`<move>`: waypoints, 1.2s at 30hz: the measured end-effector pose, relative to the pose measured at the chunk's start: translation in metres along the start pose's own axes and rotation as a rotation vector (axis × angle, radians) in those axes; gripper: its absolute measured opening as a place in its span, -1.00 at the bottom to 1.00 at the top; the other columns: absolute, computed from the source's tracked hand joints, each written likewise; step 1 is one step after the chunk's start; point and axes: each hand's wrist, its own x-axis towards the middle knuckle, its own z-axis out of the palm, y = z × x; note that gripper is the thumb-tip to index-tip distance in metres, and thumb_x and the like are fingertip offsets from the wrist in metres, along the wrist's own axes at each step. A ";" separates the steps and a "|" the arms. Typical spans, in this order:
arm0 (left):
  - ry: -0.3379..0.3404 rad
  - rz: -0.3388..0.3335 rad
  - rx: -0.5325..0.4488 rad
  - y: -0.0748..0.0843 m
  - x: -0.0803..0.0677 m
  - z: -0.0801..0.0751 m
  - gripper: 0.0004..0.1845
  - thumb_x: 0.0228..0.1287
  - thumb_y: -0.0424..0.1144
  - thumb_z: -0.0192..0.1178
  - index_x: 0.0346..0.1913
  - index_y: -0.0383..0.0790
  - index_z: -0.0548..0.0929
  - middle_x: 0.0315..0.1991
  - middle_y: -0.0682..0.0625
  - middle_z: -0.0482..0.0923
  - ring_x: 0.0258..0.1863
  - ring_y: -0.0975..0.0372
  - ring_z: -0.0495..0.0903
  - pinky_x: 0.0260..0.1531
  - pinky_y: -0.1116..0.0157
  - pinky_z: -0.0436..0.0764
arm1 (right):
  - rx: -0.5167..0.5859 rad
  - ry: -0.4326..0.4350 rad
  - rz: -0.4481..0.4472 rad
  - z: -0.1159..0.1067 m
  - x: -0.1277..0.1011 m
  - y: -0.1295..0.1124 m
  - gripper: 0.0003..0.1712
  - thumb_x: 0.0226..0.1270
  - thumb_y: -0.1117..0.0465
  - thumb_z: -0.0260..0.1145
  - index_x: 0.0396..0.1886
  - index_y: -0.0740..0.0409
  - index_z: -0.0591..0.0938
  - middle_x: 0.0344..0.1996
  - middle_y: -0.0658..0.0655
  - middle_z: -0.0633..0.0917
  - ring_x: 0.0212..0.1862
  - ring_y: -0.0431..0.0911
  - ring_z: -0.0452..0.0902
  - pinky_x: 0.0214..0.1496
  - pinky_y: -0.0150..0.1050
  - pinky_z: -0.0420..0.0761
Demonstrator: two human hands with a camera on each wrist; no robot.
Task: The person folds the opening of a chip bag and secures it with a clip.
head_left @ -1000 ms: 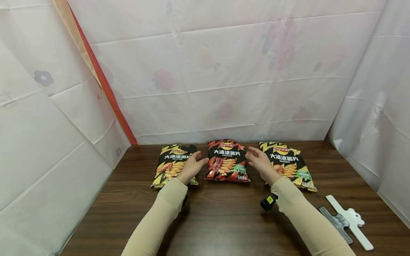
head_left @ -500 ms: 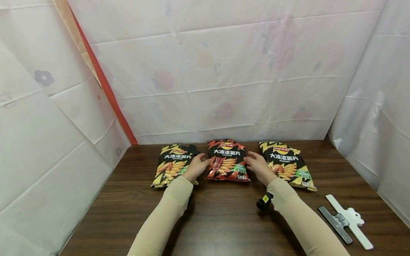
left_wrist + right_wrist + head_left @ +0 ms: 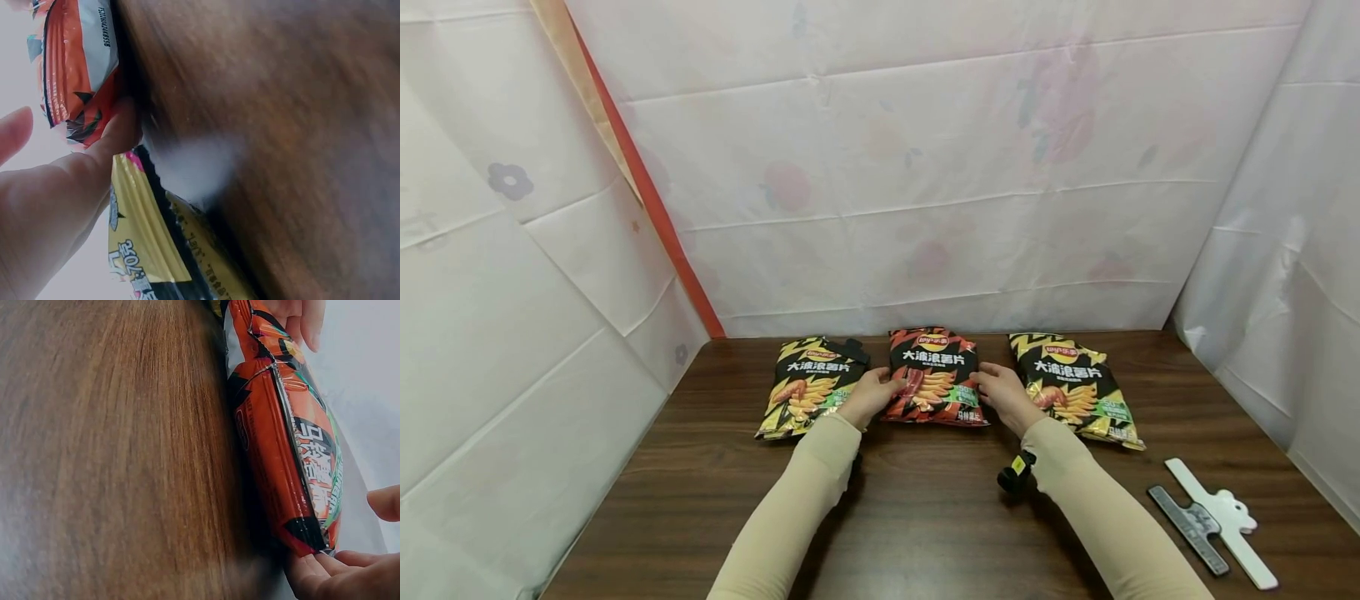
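Note:
A red and black bag of potato chips [image 3: 936, 375] lies flat between both hands. My left hand [image 3: 867, 398] is at its left edge. In the left wrist view the left fingers [image 3: 122, 128] reach under the side of the red bag, and the raised thumb [image 3: 15, 134] stands apart from it. At the opposite edge is my right hand [image 3: 1007, 400]. Its fingers touch the bag's lower corner in the right wrist view, while its thumb [image 3: 384, 503] is held off the bag. Neither hand is curled round the bag.
Yellow and black chip bags lie left [image 3: 797, 396] and right [image 3: 1078, 392] of the red one; a black clip [image 3: 850, 352] sits on the left bag's top. A white clip [image 3: 1225, 517] and a grey clip [image 3: 1191, 525] lie front right. A white cloth wall [image 3: 925, 167] stands behind.
Both hands have come inward to the red chip bag's sides from a short distance away. The left thumb now overlaps the bag in the head view. The bags have not visibly moved.

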 end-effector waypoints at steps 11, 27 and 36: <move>-0.004 -0.006 0.000 -0.002 0.000 0.000 -0.25 0.44 -0.13 0.14 0.50 -0.44 0.10 0.48 -0.33 0.14 0.43 -0.14 0.23 0.36 -0.05 0.32 | 0.000 -0.003 0.010 0.001 0.003 0.001 -0.30 0.55 0.21 0.00 0.54 0.37 0.02 0.50 0.41 0.11 0.51 0.28 0.04 0.46 0.11 0.25; -0.015 -0.023 -0.012 -0.003 -0.003 -0.005 -0.31 0.44 -0.14 0.12 0.48 -0.38 0.18 0.45 -0.31 0.21 0.38 -0.12 0.32 0.26 -0.04 0.44 | 0.030 -0.006 0.017 -0.002 0.000 0.003 -0.31 0.57 0.19 0.00 0.54 0.35 0.03 0.50 0.40 0.13 0.50 0.26 0.07 0.45 0.11 0.27; -0.003 -0.045 -0.038 -0.003 -0.005 -0.004 -0.33 0.46 -0.11 0.11 0.47 -0.38 0.21 0.40 -0.30 0.29 0.29 -0.09 0.44 0.12 0.03 0.58 | 0.039 -0.002 0.026 -0.004 -0.005 0.002 -0.32 0.58 0.19 -0.01 0.55 0.32 0.03 0.48 0.40 0.18 0.47 0.27 0.15 0.42 0.11 0.32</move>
